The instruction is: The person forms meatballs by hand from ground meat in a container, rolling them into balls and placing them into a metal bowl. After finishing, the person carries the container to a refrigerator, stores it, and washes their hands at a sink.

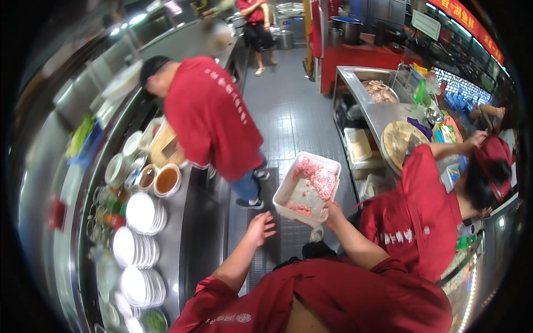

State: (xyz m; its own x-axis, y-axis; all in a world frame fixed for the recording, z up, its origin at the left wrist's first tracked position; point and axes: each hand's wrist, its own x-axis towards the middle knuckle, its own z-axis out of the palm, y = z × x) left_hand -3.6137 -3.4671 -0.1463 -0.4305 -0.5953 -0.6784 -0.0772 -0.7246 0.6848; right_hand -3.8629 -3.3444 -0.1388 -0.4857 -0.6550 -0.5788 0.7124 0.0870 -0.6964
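A white plastic tub (286,206) hangs in front of me above the floor, held at its near right corner by my right hand (333,215). Pink minced meat (316,178) lies along its far and right sides, with a smaller clump near the front wall. Part of the tub's bottom shows bare. To the left, apart from the tub, my left hand (261,228) is in the air with its fingers spread and nothing in it.
Left, a steel counter carries stacked white plates (145,213), sauce bowls (167,180) and a cutting board (165,145). A co-worker (211,116) stands there. Another person (413,216) leans over the right counter beside a round chopping block (401,139). A third person (256,28) stands far down the aisle.
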